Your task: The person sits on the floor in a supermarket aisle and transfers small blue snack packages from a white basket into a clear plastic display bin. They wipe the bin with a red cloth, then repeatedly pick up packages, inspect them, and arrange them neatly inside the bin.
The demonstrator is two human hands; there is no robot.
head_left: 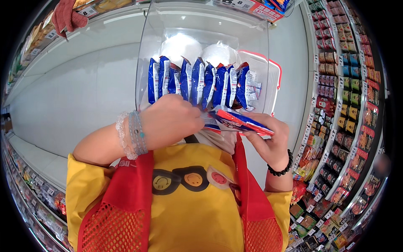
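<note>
Right hand [268,140] grips flat blue-red-white foil snack packet [239,122] below clear plastic bin [201,29]; left hand [172,119] pinches its end. Upright blue packets [197,82] crowd the bin; forcing it in could topple them.

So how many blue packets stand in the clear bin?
About 8 packets, upright in a row across the bin, left wall to right. More may hide behind. One more lies in the right hand.

**Snack packet, blue, white and red**

One flat foil snack packet [239,122], blue and white with a red edge. Lies near level, tilted slightly down to the right, pinched at both ends between the two hands, just below a row of upright matching blue packets [201,82].
</note>
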